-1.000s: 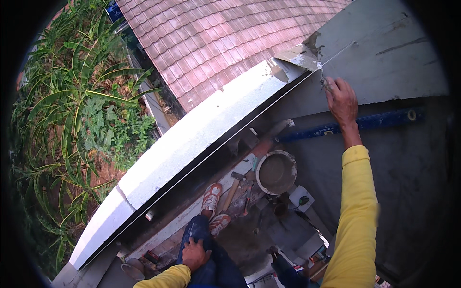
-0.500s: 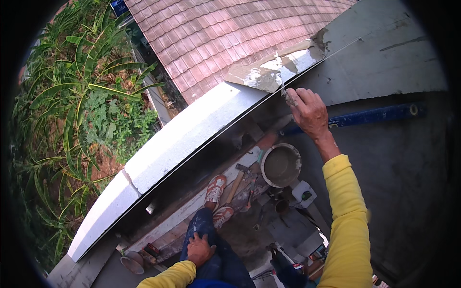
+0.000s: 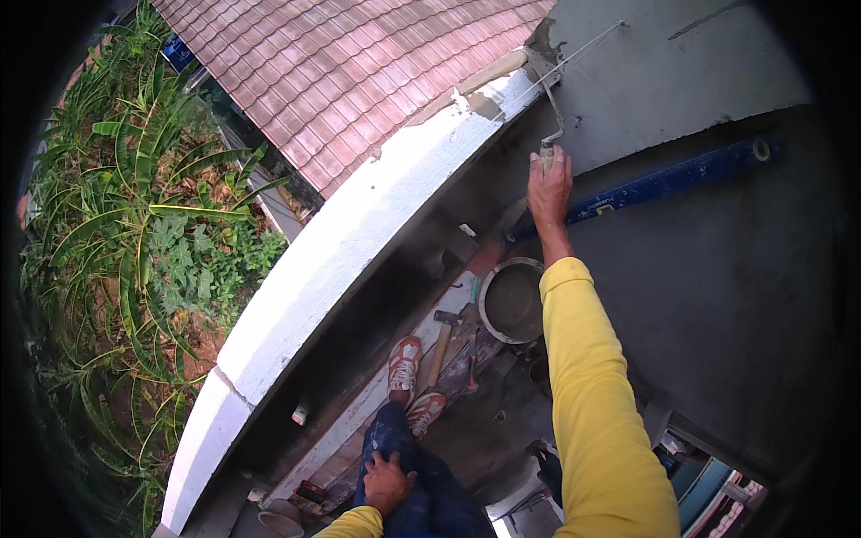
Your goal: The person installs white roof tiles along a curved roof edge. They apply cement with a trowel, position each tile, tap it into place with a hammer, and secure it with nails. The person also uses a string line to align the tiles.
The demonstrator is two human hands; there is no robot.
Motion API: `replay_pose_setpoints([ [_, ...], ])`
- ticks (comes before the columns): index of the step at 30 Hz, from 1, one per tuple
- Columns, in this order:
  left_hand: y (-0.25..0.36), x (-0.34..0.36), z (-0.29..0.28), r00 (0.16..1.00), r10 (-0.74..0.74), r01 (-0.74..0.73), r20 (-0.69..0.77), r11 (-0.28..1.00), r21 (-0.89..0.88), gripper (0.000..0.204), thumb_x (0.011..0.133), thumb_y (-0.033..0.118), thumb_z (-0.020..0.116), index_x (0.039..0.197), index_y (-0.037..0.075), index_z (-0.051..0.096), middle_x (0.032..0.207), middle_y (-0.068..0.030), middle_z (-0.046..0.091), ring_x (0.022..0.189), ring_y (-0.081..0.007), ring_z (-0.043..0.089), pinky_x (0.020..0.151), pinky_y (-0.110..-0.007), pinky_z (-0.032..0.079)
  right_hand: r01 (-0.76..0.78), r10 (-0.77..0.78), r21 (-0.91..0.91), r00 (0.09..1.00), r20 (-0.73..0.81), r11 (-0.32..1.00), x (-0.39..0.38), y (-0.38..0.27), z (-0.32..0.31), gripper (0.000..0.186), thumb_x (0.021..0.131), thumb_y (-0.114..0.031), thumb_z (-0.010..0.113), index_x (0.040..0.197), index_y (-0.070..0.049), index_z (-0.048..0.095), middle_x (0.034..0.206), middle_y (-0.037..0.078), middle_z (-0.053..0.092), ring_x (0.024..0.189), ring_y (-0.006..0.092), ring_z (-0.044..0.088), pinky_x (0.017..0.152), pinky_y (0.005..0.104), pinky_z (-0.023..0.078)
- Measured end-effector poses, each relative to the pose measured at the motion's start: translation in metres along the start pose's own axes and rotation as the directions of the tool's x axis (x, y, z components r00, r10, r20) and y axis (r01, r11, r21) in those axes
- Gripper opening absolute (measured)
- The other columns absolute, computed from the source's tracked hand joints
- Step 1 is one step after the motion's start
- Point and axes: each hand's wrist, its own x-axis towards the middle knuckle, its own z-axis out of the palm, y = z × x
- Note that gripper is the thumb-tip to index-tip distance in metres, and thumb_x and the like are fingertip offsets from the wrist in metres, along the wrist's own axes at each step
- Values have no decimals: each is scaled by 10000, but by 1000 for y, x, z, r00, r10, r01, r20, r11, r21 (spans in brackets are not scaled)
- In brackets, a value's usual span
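My right hand [image 3: 551,193] is closed round the worn handle of a trowel [image 3: 557,125]. Its bent metal neck runs up to the far end of a white block ledge [image 3: 314,251], beside the grey wall. The blade is seen nearly edge-on there, so its contact with the ledge is hard to make out. Grey mortar [image 3: 484,106] is smeared over part of the ledge's top near the blade. A taut string [image 3: 587,51] passes close to the trowel. My left hand [image 3: 387,484] rests on my thigh, fingers spread, holding nothing.
Below my right arm stands a round bucket [image 3: 513,300] of wet mortar. A blue spirit level [image 3: 673,179] leans along the wall [image 3: 664,90]. Near my shoes lies a hammer [image 3: 440,350] on planks. Beyond the ledge are a tiled roof [image 3: 359,72] and plants [image 3: 134,224] below.
The trowel has moved along the ledge to its wall end, and its blade has turned from broad side to edge-on. The view has shifted. My left hand stays on my thigh.
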Motion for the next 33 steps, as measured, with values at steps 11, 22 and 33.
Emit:
replay_pose_setpoints([
  [11, 6, 11, -13, 999, -21, 23, -42, 998, 57, 727, 936, 494, 735, 1527, 115, 548, 1528, -274, 485, 1407, -501, 483, 1128, -569, 462, -11, 10, -27, 1000, -30, 1000, -85, 15, 60, 394, 1001, -167, 705, 1280, 61, 546, 1160, 288, 595, 1097, 496, 573, 948, 564, 465],
  [22, 428, 74, -367, 116, 337, -992, -934, 92, -90, 641, 1000, 89, 714, 1556, -22, 414, 1429, -181, 575, 875, -139, 690, 755, -291, 555, -778, 739, -32, 581, 342, 627, -431, -37, -90, 689, 1050, -348, 676, 1494, 127, 450, 1473, 366, 535, 1393, 501, 517, 1189, 500, 397],
  [33, 537, 154, -368, 218, 575, -959, -788, 278, -62, 746, 893, 46, 664, 1540, -16, 297, 1170, -131, 629, 880, -206, 653, 847, -384, 550, -940, 911, -82, 295, 289, 330, -498, -59, -205, 759, 1039, -374, 709, 1539, 111, 409, 1460, 330, 544, 1352, 435, 571, 1133, 475, 462],
])
